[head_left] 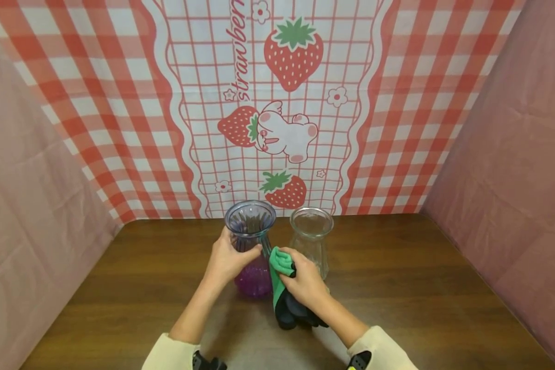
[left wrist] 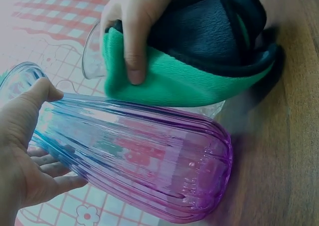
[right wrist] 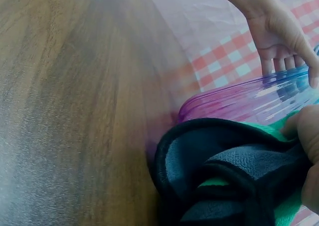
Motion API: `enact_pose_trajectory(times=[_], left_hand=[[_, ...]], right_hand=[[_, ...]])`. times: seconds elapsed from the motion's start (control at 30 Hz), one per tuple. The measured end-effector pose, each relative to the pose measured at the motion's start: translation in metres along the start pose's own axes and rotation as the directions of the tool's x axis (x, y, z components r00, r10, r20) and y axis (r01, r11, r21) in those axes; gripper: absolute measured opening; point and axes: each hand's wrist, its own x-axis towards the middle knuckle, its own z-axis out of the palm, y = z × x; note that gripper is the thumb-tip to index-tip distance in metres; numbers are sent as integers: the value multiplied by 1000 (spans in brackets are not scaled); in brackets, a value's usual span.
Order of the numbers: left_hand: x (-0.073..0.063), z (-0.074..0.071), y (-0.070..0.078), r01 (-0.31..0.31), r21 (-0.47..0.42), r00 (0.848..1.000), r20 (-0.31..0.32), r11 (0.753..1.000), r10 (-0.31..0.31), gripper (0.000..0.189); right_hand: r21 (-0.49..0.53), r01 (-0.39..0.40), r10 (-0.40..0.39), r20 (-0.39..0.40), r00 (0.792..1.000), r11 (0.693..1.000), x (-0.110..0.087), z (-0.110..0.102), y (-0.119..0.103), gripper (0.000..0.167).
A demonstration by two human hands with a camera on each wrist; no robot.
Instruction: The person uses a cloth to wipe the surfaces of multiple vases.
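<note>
A ribbed glass vase [head_left: 253, 281], bluish at its flared rim and purple toward its base, stands on the wooden table. My left hand [head_left: 224, 259] grips it below the rim, with the thumb on one side and the fingers round the other. Close on its right, my right hand [head_left: 309, 281] pinches a folded cloth [left wrist: 174, 81], bright green on one face and dark on the other with black edging. In the left wrist view the green face lies along the vase's side. The dark folds [right wrist: 239, 161] hang below my right hand, low over the table.
A clear glass vase [head_left: 322, 254] stands just behind my right hand, partly hidden by it. The brown wooden table [head_left: 398, 288] meets a red-and-white strawberry-print cloth [head_left: 393, 128] at the back. Pink fabric [head_left: 504, 169] hangs at both sides.
</note>
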Motion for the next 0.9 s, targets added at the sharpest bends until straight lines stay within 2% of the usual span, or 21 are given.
enact_pose_trajectory(times=[0.2,0.33,0.6,0.9], left_hand=[[0,2,-2,11,-15,1000,4,1000,-11,66],[1,2,-3,16,-8,1000,13,1000,-16,64],[0,1,-2,13,-4,1000,28,1000,-13,63],[1,0,-4,-8,13,999,34,1000,8,62]], right_hand=[[69,118,-109,-119,987,991,9,-3,-6,52],[94,160,-146,-142,979,983,15,-6,-10,53],[88,85,-76,-98,992,993,16,-6,-8,50],[0,4,-4,-16,1000,1000,7,0,0,49]])
